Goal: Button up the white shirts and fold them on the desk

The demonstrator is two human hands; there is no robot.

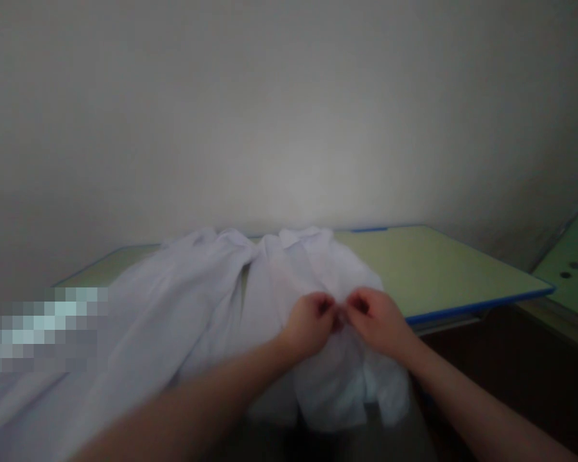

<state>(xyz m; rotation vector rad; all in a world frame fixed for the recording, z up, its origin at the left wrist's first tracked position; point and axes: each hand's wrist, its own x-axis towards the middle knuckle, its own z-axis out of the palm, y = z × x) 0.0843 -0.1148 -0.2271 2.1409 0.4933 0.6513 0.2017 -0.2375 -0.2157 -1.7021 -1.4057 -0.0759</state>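
Two hands, left hand (308, 323) and right hand (379, 321), pinch with closed fingers the white shirt (207, 289) on the green desk (443, 269); its edges should probably be held flat and aligned.

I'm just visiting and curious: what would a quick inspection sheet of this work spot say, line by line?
Surface: pale green table with a blue edge, set against the wall.
Job's things: white garment, crumpled, spread over the table's left part and hanging over its near edge.
Clutter: nothing seen.
Grippers: left hand and right hand, close together, both pinching the garment's fabric.
Cables: nothing seen.
Surroundings: plain light wall; second green surface with dark holes at far right; dim light.
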